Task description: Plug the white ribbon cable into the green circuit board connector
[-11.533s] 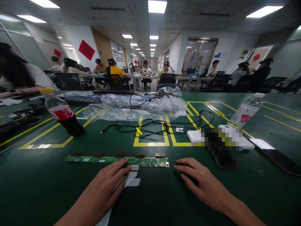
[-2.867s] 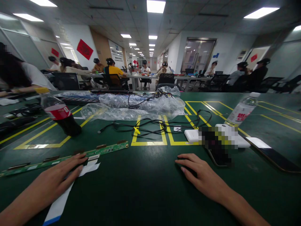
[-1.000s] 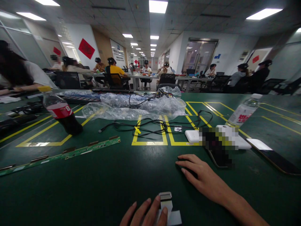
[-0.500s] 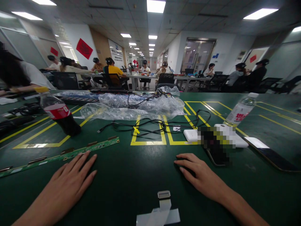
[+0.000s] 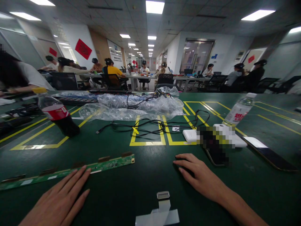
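Circuit board has slid nearer and rightward under the left hand, grip spread.

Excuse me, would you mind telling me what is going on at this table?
A person's left hand lies over the near edge of the green board. The right hand rests on the table, visibly holding nothing. The white cable lies apart from the board, nearer the person.
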The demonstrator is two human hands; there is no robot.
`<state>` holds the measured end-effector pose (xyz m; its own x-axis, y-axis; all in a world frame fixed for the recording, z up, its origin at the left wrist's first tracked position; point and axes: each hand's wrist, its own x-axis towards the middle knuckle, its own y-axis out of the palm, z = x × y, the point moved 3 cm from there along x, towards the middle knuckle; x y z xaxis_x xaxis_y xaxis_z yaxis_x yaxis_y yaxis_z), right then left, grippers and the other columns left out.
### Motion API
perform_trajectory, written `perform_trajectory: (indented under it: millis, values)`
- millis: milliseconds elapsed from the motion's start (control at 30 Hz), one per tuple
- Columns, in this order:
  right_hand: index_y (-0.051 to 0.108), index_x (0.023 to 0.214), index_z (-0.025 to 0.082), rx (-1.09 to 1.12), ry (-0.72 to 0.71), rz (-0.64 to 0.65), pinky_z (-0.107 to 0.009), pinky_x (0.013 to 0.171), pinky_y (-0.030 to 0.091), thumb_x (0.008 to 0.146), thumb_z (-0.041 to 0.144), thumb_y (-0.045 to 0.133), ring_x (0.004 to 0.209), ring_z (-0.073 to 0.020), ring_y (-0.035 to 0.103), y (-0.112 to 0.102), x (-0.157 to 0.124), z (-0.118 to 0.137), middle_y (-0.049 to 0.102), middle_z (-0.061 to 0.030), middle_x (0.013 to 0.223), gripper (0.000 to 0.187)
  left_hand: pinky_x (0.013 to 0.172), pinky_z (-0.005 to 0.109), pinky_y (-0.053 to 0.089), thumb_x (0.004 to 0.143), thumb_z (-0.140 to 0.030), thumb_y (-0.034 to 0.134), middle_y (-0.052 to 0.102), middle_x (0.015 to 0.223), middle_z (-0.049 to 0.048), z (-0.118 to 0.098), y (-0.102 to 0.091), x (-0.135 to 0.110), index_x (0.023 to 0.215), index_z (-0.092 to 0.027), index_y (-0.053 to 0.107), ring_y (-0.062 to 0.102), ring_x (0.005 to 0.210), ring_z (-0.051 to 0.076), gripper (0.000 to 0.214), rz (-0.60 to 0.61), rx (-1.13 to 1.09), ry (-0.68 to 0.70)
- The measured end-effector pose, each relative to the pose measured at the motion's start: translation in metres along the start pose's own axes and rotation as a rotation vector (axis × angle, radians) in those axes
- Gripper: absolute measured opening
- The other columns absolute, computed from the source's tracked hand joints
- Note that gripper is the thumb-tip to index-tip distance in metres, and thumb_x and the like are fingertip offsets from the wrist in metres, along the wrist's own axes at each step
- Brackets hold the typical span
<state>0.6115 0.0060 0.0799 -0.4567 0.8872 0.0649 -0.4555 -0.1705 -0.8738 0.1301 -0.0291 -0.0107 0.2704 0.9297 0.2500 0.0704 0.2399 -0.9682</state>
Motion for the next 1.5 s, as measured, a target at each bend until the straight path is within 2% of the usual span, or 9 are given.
perform_trajectory:
  millis: [133, 267, 400, 500, 767, 967, 1167, 1400, 1500]
  values:
    - [0.065, 0.130, 0.024, -0.011, 0.006, 0.000, -0.049, 0.110, 0.043, 0.103, 0.034, 0.046, 0.128, -0.0269, 0.053, 0.001, 0.001, 0.001, 0.058, -0.0107, 0.140, 0.035, 0.109, 0.052, 0.046, 0.100, -0.050, 0.048, 0.040, 0.159, 0.0033, -0.071, -0.023, 0.015, 0.155, -0.033, 0.038, 0.046, 0.141, 0.033, 0.059, 0.075, 0.034, 0.139]
    - [0.065, 0.130, 0.023, -0.014, 0.013, 0.001, -0.049, 0.110, 0.043, 0.103, 0.033, 0.045, 0.129, -0.0266, 0.053, 0.000, 0.001, 0.002, 0.057, -0.0113, 0.140, 0.035, 0.107, 0.054, 0.049, 0.100, -0.044, 0.045, 0.045, 0.155, 0.0051, -0.129, -0.049, 0.047, 0.151, -0.029, 0.046, 0.052, 0.136, 0.034, 0.054, 0.205, -0.019, 0.210]
    - [0.063, 0.132, 0.025, -0.005, 0.014, 0.003, -0.049, 0.109, 0.045, 0.103, 0.030, 0.045, 0.128, -0.0259, 0.054, -0.001, 0.001, 0.002, 0.058, -0.0106, 0.138, 0.035, 0.109, 0.057, 0.045, 0.098, -0.036, 0.045, 0.042, 0.157, 0.0096, -0.172, -0.062, 0.072, 0.152, -0.020, 0.045, 0.047, 0.139, 0.035, 0.056, 0.328, -0.053, 0.260]
    - [0.064, 0.132, 0.024, -0.011, 0.009, -0.007, -0.048, 0.109, 0.045, 0.103, 0.029, 0.045, 0.128, -0.0257, 0.054, 0.000, 0.001, 0.001, 0.057, -0.0108, 0.139, 0.035, 0.107, 0.058, 0.046, 0.096, -0.031, 0.046, 0.041, 0.157, 0.0122, -0.191, -0.061, 0.083, 0.152, -0.017, 0.045, 0.046, 0.139, 0.036, 0.057, 0.352, -0.073, 0.307]
    - [0.063, 0.134, 0.028, -0.036, -0.095, -0.055, -0.052, 0.110, 0.044, 0.101, 0.022, 0.049, 0.131, -0.0265, 0.053, 0.005, -0.001, 0.011, 0.058, -0.0087, 0.142, 0.037, 0.101, 0.055, 0.051, 0.094, -0.019, 0.046, 0.048, 0.153, 0.0152, -0.201, -0.052, 0.087, 0.149, -0.015, 0.047, 0.052, 0.133, 0.035, 0.056, 0.182, -0.092, 0.389]
    - [0.061, 0.138, 0.029, -0.039, -0.138, 0.033, -0.052, 0.118, 0.036, 0.101, 0.023, 0.050, 0.140, -0.0250, 0.046, 0.013, -0.003, 0.019, 0.055, -0.0049, 0.149, 0.039, 0.102, 0.055, 0.049, 0.095, -0.019, 0.047, 0.049, 0.152, 0.0149, -0.198, -0.051, 0.084, 0.149, -0.019, 0.046, 0.051, 0.134, 0.034, 0.055, 0.164, -0.103, 0.398]
    - [0.058, 0.142, 0.031, -0.029, -0.080, 0.133, -0.055, 0.119, 0.032, 0.099, 0.028, 0.053, 0.145, -0.0284, 0.039, 0.016, -0.003, 0.022, 0.048, -0.0050, 0.155, 0.043, 0.105, 0.057, 0.047, 0.093, -0.019, 0.052, 0.051, 0.150, 0.0155, -0.196, -0.053, 0.085, 0.147, -0.022, 0.048, 0.049, 0.135, 0.035, 0.054, 0.103, -0.135, 0.425]
    - [0.056, 0.143, 0.035, -0.076, -0.060, 0.160, -0.059, 0.119, 0.029, 0.100, 0.033, 0.052, 0.147, -0.0309, 0.036, 0.014, -0.004, 0.026, 0.044, -0.0045, 0.158, 0.043, 0.102, 0.048, 0.050, 0.088, -0.017, 0.057, 0.060, 0.139, 0.0092, -0.210, -0.046, 0.072, 0.135, -0.029, 0.056, 0.056, 0.123, 0.029, 0.048, 0.072, -0.327, 0.699]
    - [0.056, 0.143, 0.037, -0.069, -0.062, 0.147, -0.060, 0.118, 0.029, 0.098, 0.031, 0.055, 0.146, -0.0328, 0.035, 0.016, -0.005, 0.027, 0.043, -0.0042, 0.158, 0.045, 0.100, 0.048, 0.050, 0.089, -0.019, 0.059, 0.059, 0.139, 0.0083, -0.212, -0.044, 0.070, 0.132, -0.032, 0.058, 0.056, 0.123, 0.029, 0.045, 0.061, -0.381, 0.734]
